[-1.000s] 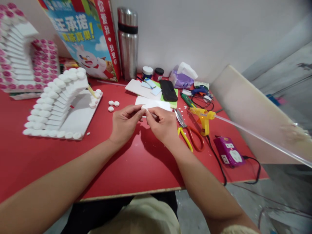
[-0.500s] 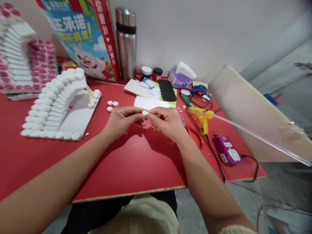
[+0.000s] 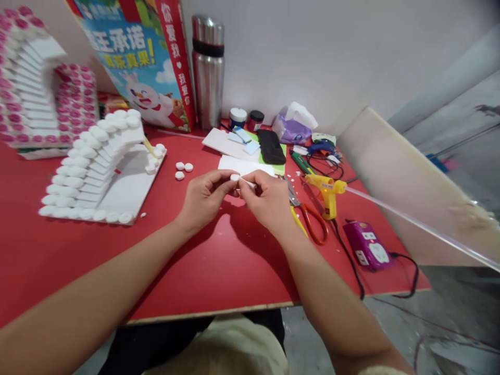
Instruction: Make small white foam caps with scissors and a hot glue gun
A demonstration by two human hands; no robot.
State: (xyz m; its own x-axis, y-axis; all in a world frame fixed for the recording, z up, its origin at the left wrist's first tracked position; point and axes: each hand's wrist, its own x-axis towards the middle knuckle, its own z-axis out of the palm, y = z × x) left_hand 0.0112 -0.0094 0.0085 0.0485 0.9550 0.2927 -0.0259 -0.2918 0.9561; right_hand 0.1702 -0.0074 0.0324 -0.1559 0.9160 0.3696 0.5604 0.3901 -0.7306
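Observation:
A small white piece [image 3: 235, 177] is pinched between the fingertips of my left hand [image 3: 206, 199], above the red table [image 3: 219, 271]. My right hand [image 3: 269, 198] meets it from the other side, its thumb and forefinger closed on a thin white strip [image 3: 248, 183] that reaches the piece. Three round white pieces [image 3: 180, 166] lie to the left of my hands. Farther left stands a white stair model [image 3: 88, 166] edged with rounded white pieces. White sheets [image 3: 244, 165] lie just behind my fingers.
On the right are a yellow glue gun [image 3: 328, 192] with a long clear stick, red-handled pliers [image 3: 314, 224] and a purple power socket [image 3: 367, 245]. Behind stand a steel flask [image 3: 208, 78], a phone [image 3: 271, 147], tissues [image 3: 292, 125] and a pink-flowered model [image 3: 74, 104].
My right fingers have shifted slightly, and a thin white strip now shows between them. The view has moved a little, so the table things appear farther right, with more of the pliers visible.

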